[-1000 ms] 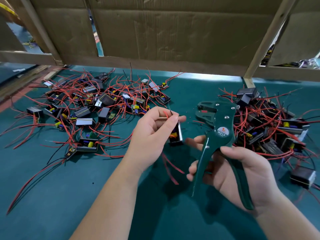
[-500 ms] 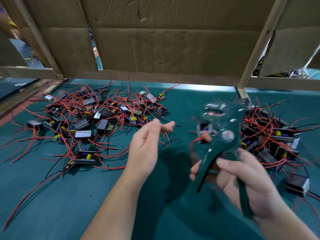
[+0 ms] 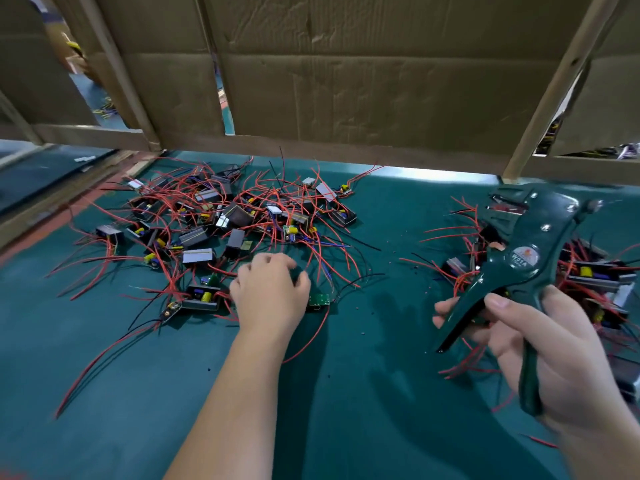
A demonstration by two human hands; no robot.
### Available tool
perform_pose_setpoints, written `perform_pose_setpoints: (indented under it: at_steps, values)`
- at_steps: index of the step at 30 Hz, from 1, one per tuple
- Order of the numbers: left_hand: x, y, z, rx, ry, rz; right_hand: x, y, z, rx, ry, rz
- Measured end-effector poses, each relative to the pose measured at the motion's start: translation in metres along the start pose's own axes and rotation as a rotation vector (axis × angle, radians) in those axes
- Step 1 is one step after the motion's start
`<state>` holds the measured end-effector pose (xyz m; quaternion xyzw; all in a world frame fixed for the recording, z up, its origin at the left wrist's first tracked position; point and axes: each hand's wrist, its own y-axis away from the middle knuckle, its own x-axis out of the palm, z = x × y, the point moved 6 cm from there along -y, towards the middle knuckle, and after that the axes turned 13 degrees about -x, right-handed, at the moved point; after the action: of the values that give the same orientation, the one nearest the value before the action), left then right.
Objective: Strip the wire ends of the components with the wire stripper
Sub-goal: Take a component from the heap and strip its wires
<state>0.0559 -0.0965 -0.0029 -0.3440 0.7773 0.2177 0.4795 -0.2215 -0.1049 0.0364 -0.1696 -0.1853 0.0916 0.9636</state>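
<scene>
Light is cast evenly from above — soft shadows are thrown on the counter [image 3: 398, 393], and a glare strip [image 3: 433, 174] is seen along its far edge. Beams [image 3: 561, 81] are bowed by wide-angle distortion; the right grip [image 3: 561, 358] and wire stripper [image 3: 519, 258] are slightly smeared.

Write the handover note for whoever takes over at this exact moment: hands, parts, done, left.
Left hand: down on the left pile, fingers curled; what it grips is hidden.
Right hand: grips the wire stripper, raised in front of the right pile.
Done: dark flecks on the mat suggest some stripping; which pile is finished cannot be told.
Left: lift a piece and strip its wire ends.
</scene>
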Motion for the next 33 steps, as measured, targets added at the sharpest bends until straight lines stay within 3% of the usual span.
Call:
perform_pose_setpoints:
  at_steps: [4, 10, 16, 21, 24, 27, 33]
  values:
    - [-0.006, 0.004, -0.007, 0.088, 0.152, -0.021, 0.005, 0.003, -0.001, -0.022, -0.013, 0.033]
    - [-0.046, -0.003, 0.011, -0.080, 0.284, -0.403, 0.007, 0.006, -0.008, 0.031, -0.048, 0.034]
    - [-0.041, -0.058, 0.022, -0.202, -0.196, -0.166, 0.014, 0.010, -0.015, 0.102, -0.051, 0.061]
    - [-0.045, -0.076, 0.026, -0.112, -0.287, -0.181, 0.016, 0.014, -0.017, 0.147, -0.037, 0.082]
    - [-0.057, -0.066, 0.024, -0.039, 0.126, -0.077, 0.017, 0.013, -0.017, 0.162, -0.064, 0.096]
    - [-0.059, -0.038, 0.008, 0.046, 0.637, 0.188, 0.020, 0.012, -0.018, 0.177, -0.112, 0.093]
    - [-0.063, -0.001, -0.018, 0.076, 1.231, 0.621, 0.023, 0.013, -0.018, 0.199, -0.165, 0.070]
